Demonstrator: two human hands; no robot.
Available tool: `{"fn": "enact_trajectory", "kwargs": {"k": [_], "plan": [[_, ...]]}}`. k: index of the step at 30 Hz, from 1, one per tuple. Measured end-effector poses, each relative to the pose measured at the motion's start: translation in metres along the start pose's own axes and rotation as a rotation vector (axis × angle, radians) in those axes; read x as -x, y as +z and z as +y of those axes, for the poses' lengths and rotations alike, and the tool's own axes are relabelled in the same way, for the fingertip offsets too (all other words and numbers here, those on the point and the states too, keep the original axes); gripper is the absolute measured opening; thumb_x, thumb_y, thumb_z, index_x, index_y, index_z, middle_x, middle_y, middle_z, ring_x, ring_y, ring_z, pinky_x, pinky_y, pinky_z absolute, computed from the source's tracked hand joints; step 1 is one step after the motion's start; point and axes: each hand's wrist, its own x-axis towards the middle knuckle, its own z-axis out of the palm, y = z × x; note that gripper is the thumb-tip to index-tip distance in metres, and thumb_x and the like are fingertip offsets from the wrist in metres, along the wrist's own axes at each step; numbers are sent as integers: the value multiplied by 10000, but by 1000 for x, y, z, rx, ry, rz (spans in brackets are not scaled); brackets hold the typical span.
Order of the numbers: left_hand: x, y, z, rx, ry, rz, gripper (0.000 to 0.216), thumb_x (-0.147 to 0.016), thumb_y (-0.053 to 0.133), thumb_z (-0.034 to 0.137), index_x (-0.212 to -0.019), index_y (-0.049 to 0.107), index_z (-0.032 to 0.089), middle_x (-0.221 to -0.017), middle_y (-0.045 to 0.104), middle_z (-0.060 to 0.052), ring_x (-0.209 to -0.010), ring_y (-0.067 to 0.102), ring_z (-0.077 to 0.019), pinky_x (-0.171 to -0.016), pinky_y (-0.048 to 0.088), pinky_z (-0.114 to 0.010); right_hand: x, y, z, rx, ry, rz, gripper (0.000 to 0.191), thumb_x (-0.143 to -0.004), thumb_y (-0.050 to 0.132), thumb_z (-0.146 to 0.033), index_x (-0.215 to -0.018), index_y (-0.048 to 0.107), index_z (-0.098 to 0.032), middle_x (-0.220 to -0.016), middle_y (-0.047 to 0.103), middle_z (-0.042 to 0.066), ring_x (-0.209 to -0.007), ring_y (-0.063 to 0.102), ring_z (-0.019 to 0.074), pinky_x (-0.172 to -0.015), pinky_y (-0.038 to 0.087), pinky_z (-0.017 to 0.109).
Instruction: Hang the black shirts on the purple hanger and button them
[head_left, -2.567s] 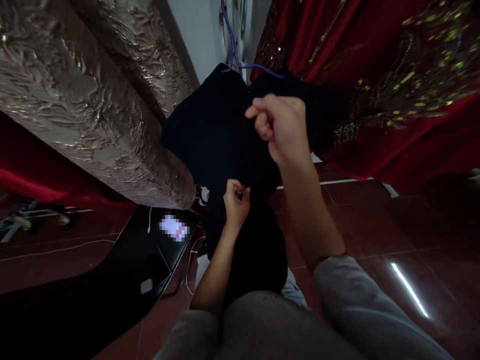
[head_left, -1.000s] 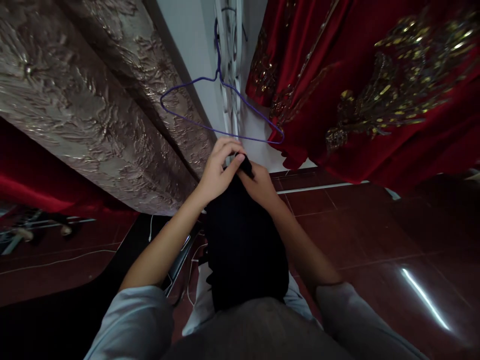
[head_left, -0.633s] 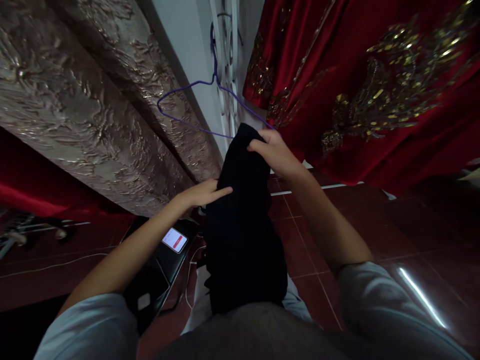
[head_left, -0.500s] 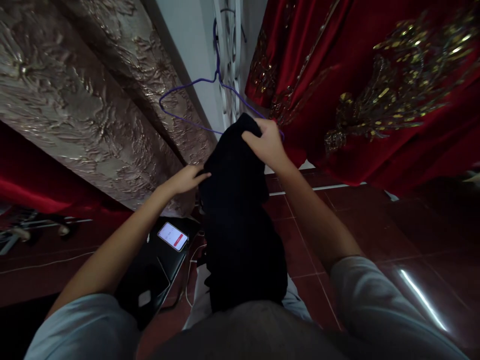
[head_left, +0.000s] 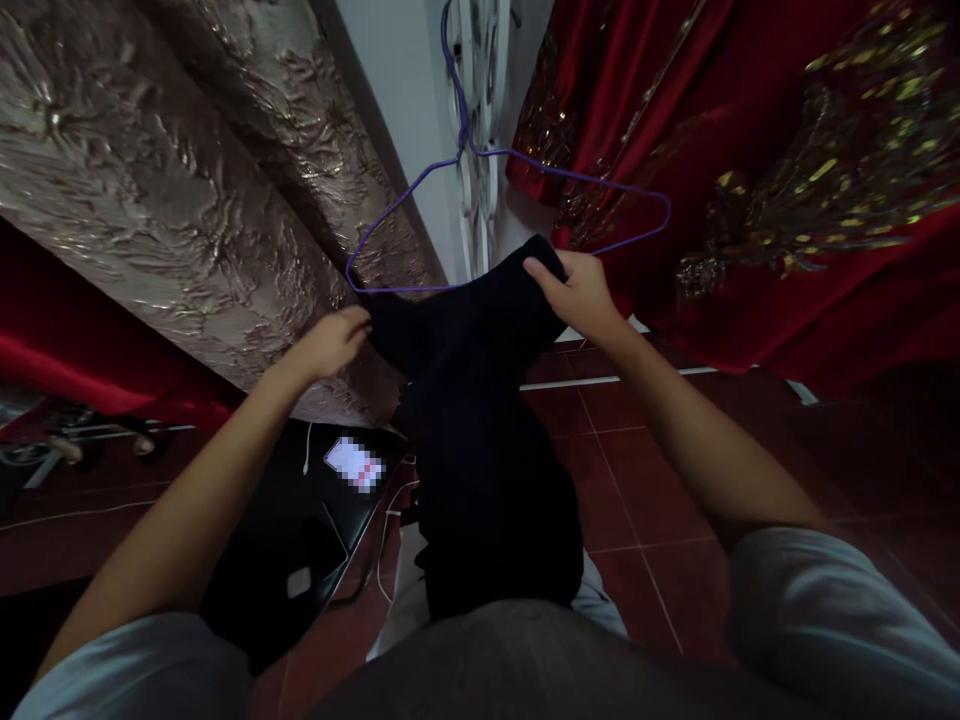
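Note:
A black garment [head_left: 480,440] hangs down in front of me, its top edge stretched between both hands. My left hand [head_left: 334,340] grips the garment's left corner with closed fingers. My right hand [head_left: 581,290] pinches the right corner, thumb on top. Just above the garment a thin purple wire hanger [head_left: 510,190] hangs from a white fixture on the wall, its bottom bar level with the cloth's top edge.
Red gold-embroidered fabric [head_left: 787,170] hangs at the right, a beige embossed drape [head_left: 187,190] at the left. A black surface [head_left: 300,530] with a lit phone [head_left: 354,464] and white cables lies low left. The floor is dark red tile [head_left: 675,470].
My hands have moved apart and spread the garment's top edge wide. The hanger has swung round to face me more broadly, its bar now lying along the cloth.

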Motion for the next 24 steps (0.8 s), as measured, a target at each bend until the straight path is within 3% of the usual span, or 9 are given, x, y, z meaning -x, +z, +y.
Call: {"fn": "enact_trajectory", "kwargs": {"k": [3, 5, 8, 11, 14, 16, 18, 21, 24], "plan": [[-18, -37, 22, -148, 109, 306, 243, -981, 431, 337, -802, 514, 196, -1012, 638, -87, -1009, 604, -256, -953, 503, -452, -1, -8, -3, 1, 11, -5, 547, -915, 632, -584, -586, 390, -219, -581, 333, -18, -600, 421, 131, -584, 437, 281], [-32, -51, 46, -102, 184, 397, 314, -1035, 408, 382, -817, 519, 186, -1123, 649, -71, -1103, 601, -235, -1009, 494, -447, 2, -4, -4, -37, 27, -22, 526, -922, 610, -597, -603, 432, -219, -590, 367, -11, -621, 470, 145, -583, 464, 288], [-52, -54, 79, -16, 255, 436, 302, -1056, 461, 445, -1033, 591, 173, -1214, 654, -70, -1180, 605, -223, -1053, 477, -432, 13, 4, -8, -68, 30, -109, 465, -940, 560, -615, -696, 566, -219, -646, 512, 11, -706, 589, 194, -651, 562, 349], [-70, -49, 88, -9, 238, 486, 391, -1070, 455, 478, -1290, 548, 169, -1093, 680, -64, -1051, 644, -204, -986, 499, -404, 23, -4, -18, 0, -38, -158, 405, -965, 526, -588, -965, 694, -219, -881, 692, 55, -941, 689, 266, -886, 604, 472], [-83, -50, 77, -4, 176, 440, 380, -1079, 433, 508, -1162, 617, 186, -906, 645, -14, -868, 602, -168, -938, 495, -375, 27, -34, -28, 142, -108, 31, 429, -983, 517, -539, -1265, 647, -244, -1252, 685, 96, -1304, 592, 308, -1124, 489, 519], [-88, -53, 69, -4, 156, 398, 366, -1062, 478, 518, -1033, 638, 190, -901, 616, -11, -890, 567, -169, -973, 475, -389, 23, -60, -31, 212, -98, 183, 421, -974, 541, -537, -1276, 639, -260, -1317, 656, 102, -1393, 518, 321, -1139, 469, 525], [-92, -57, 66, -18, 152, 414, 362, -1042, 521, 518, -961, 644, 187, -954, 600, -27, -965, 544, -186, -1007, 454, -419, 14, -87, -33, 221, -19, 216, 367, -943, 599, -566, -1052, 697, -229, -1105, 709, 111, -1218, 630, 336, -1004, 546, 520], [-93, -60, 66, 6, 107, 520, 385, -1011, 568, 547, -928, 651, 181, -997, 598, -44, -1075, 517, -216, -1041, 419, -451, -4, -118, -36, 87, 180, 39, 454, -851, 739, -581, -690, 620, -174, -695, 637, 55, -700, 653, 209, -676, 569, 397], [-91, -61, 72, 108, 50, 543, 479, -998, 533, 637, -972, 646, 172, -954, 637, -30, -1068, 528, -213, -1027, 416, -441, -21, -123, -40, -209, 353, -143, 442, -791, 824, -534, -717, 655, -133, -697, 659, 43, -593, 585, 129, -570, 505, 303]]}}
